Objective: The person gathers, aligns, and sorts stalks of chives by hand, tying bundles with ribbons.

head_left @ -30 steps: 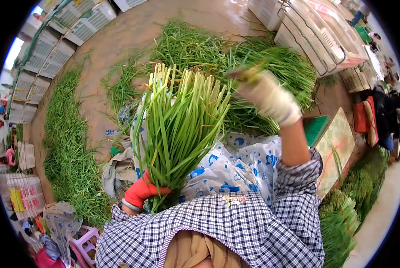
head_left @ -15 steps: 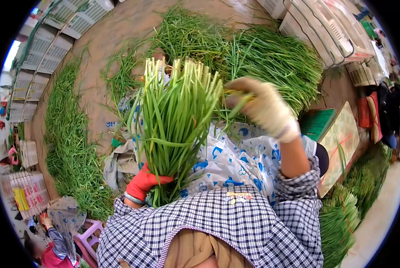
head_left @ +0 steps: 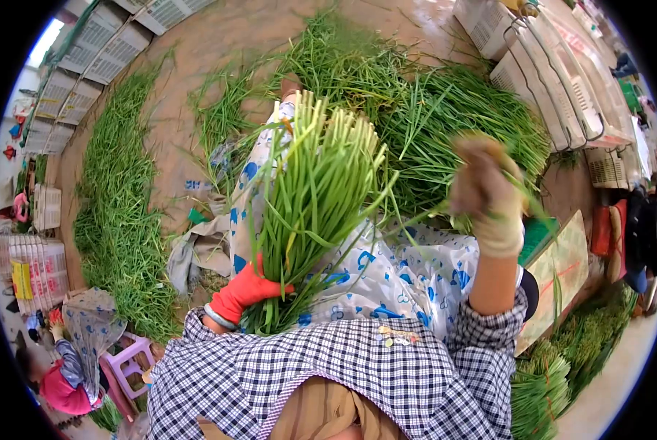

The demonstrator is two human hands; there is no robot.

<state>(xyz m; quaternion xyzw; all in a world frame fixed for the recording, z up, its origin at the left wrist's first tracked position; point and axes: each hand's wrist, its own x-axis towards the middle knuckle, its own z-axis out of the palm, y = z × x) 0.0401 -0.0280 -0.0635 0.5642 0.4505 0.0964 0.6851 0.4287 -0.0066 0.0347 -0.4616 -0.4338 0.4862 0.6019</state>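
My left hand [head_left: 251, 293], in a red glove, is wrapped round the lower, leafy part of a thick bunch of garlic chives [head_left: 310, 191]. The pale cut ends point up and away from me, and the leaf tips hang down at my lap. Off to the right is my raised right hand [head_left: 493, 194], in a dirty white glove and blurred by motion. Its fingers are curled, and a few loose chive leaves [head_left: 435, 210] trail from it. Under the bunch lies a clear plastic apron [head_left: 369, 268] with blue prints, spread over my legs.
A large heap of chives [head_left: 468, 125] lies ahead on the wet floor, and a long strip of loose leaves [head_left: 119, 220] runs along the left. White crates [head_left: 548, 81] stand at the right. Tied bundles [head_left: 541, 389] lie at lower right. Another person [head_left: 64, 381] sits at lower left beside a purple stool [head_left: 130, 363].
My right hand has pulled away from the bunch to the right, with loose leaves trailing. The bunch stays in my left hand, tilted slightly. The whole view has shifted a little.
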